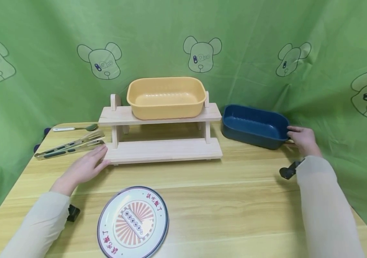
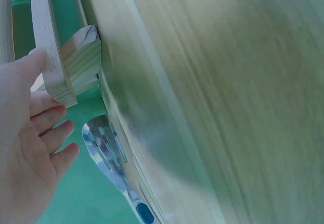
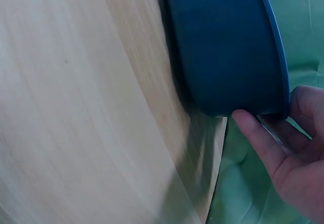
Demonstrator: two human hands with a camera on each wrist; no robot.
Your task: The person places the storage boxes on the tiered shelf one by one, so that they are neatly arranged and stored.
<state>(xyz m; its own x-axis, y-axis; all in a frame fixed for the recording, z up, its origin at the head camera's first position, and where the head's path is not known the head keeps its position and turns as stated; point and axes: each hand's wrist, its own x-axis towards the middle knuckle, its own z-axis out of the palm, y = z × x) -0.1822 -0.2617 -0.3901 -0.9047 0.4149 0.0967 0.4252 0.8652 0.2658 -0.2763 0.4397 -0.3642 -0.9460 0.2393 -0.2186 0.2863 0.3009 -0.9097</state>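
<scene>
My left hand (image 1: 86, 166) is at the left end of a two-tier wooden rack (image 1: 164, 150). In the left wrist view its thumb lies on the lower board and the index finger goes beneath, so the hand pinches the board's end; the other fingers hang free. A yellow basin (image 1: 167, 111) sits on the rack's upper shelf. At the right, my right hand (image 1: 302, 139) grips the end of a blue basin (image 1: 251, 136) near its rim. The right wrist view shows a fingertip against the basin's end wall (image 3: 228, 57), with other fingers partly hidden behind it.
Left of the rack lie metal tongs (image 1: 70, 147) with a slotted head, and a spoon (image 1: 77, 128) behind them. A round patterned plate (image 1: 109, 211) is at the front of the wooden table (image 1: 228, 208). A green curtain (image 1: 157, 32) hangs around the back and sides.
</scene>
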